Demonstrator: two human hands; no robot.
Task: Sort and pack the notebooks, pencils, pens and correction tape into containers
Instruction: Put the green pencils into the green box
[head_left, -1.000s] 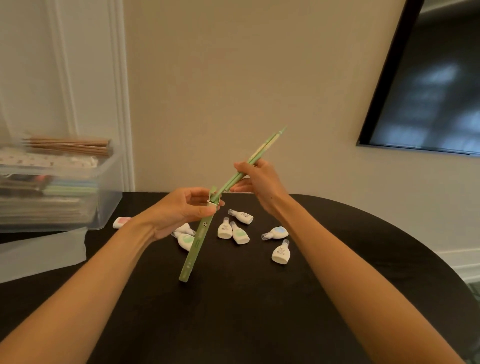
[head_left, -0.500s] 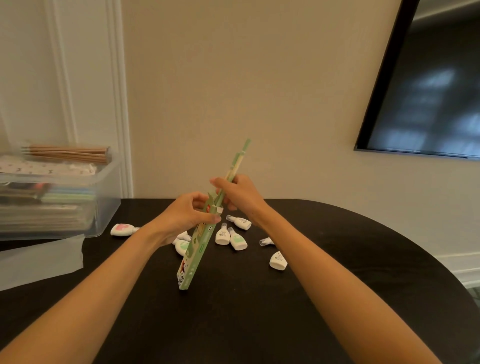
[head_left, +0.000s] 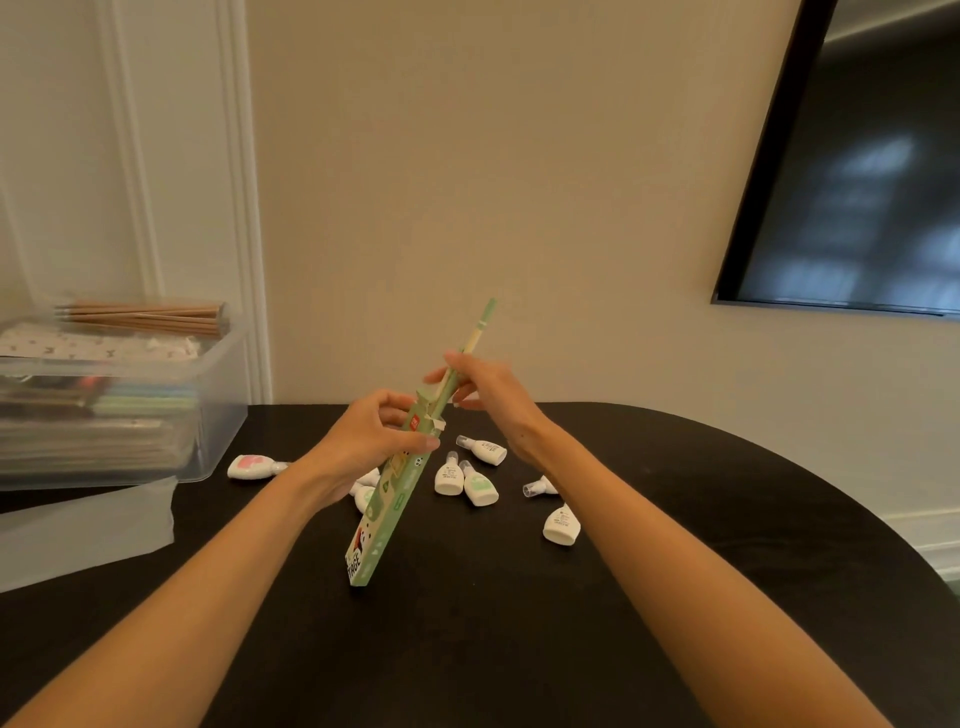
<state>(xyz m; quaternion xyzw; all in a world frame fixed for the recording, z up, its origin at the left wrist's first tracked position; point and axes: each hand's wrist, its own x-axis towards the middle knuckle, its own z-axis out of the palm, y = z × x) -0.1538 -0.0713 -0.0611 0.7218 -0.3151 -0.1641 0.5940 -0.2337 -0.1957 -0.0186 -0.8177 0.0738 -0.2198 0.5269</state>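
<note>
Reaches out with two bare forearms over a matte black counter (head_left: 467, 649), rounded along its far edge. Grips in the left hand (head_left: 374, 441) a long, flat green box (head_left: 387, 512) of printed cardboard, fingers curled round its upper end and thumb across the front. Holds it steeply tilted, top leaning away to the right and bottom corner low over the counter; cannot tell whether touching. Pinches in the right hand (head_left: 488, 392) a thin bundle of sticks (head_left: 475, 335), pale green and cream, smooth and straight. Lower ends inside the box's open top flap, upper ends well above the fingers — pens or pencils, cannot tell.

Beyond the box, scattered on the counter: small correction tapes (head_left: 449, 475) in glossy white plastic, teardrop-shaped with clear caps, some mint-labelled. Off to the left, a pink-faced tape (head_left: 249, 466), just beside a clear plastic bin (head_left: 218, 405). Nearer than the bin, a translucent lid (head_left: 88, 535), flat and frosted. Inside the bin, stacked flat notebooks (head_left: 104, 431), blurred through the wall; across the top, bare-wood pencils (head_left: 145, 316) lying level.

Farthest — a plain beige wall (head_left: 467, 182), white moulding (head_left: 239, 208) at left, a dark glossy screen (head_left: 857, 182) at right.
</note>
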